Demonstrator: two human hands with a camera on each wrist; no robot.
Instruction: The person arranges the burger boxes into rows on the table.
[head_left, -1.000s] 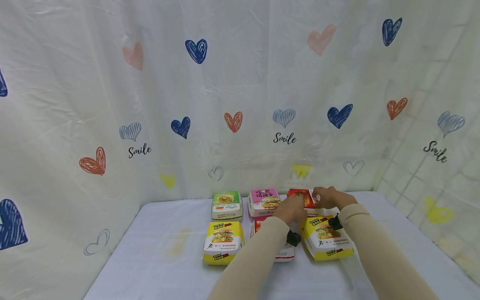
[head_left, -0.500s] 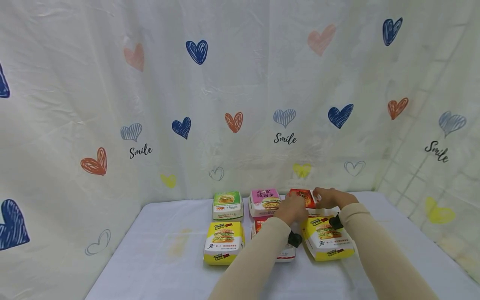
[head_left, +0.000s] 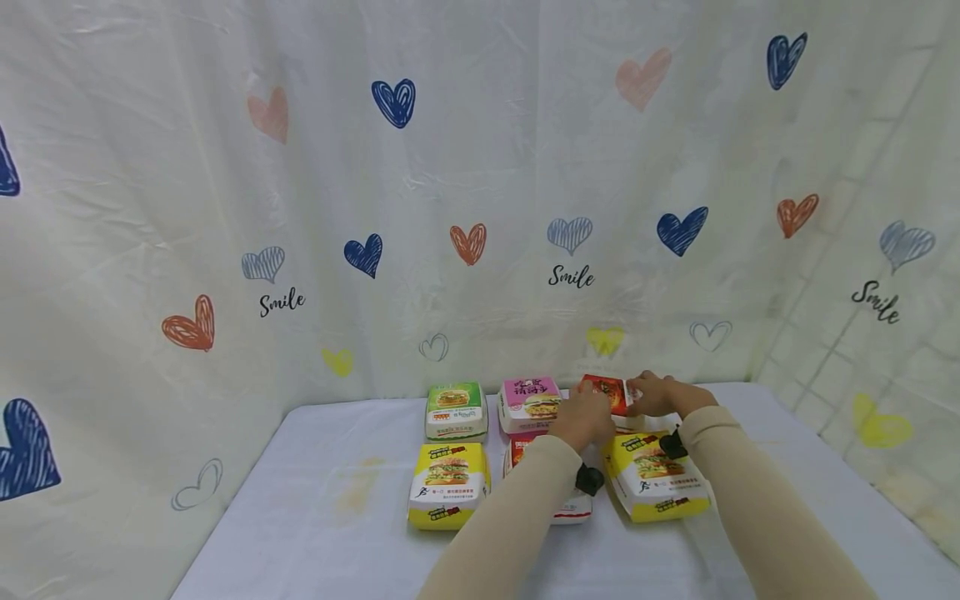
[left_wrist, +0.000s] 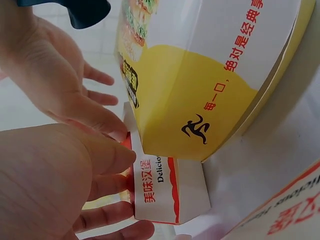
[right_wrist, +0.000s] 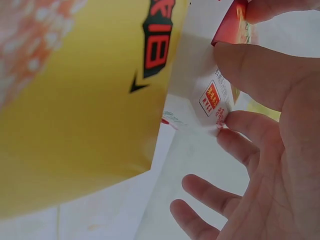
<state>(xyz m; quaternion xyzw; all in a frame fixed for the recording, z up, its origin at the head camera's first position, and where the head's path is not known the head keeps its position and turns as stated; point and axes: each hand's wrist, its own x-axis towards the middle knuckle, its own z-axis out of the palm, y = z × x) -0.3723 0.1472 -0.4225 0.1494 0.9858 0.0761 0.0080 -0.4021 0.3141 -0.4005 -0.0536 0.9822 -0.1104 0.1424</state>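
Six burger boxes stand in two rows on the white table [head_left: 315,508]. Both hands are on the red burger box [head_left: 606,390] at the back right. My left hand [head_left: 592,414] grips its near side, thumb above and fingers curled below, as the left wrist view shows on the red-and-white box [left_wrist: 167,192]. My right hand [head_left: 639,397] pinches the box's right lid edge [right_wrist: 212,97] between thumb and forefinger, with the other fingers [right_wrist: 205,187] spread. A yellow box [head_left: 654,477] lies under my right forearm and fills both wrist views [left_wrist: 210,75] [right_wrist: 75,100].
A green box [head_left: 454,410] and a pink box [head_left: 528,402] share the back row. Another yellow box [head_left: 447,483] and a red-and-white box [head_left: 566,504], mostly under my left forearm, are in front. A heart-printed curtain [head_left: 375,208] hangs close behind.
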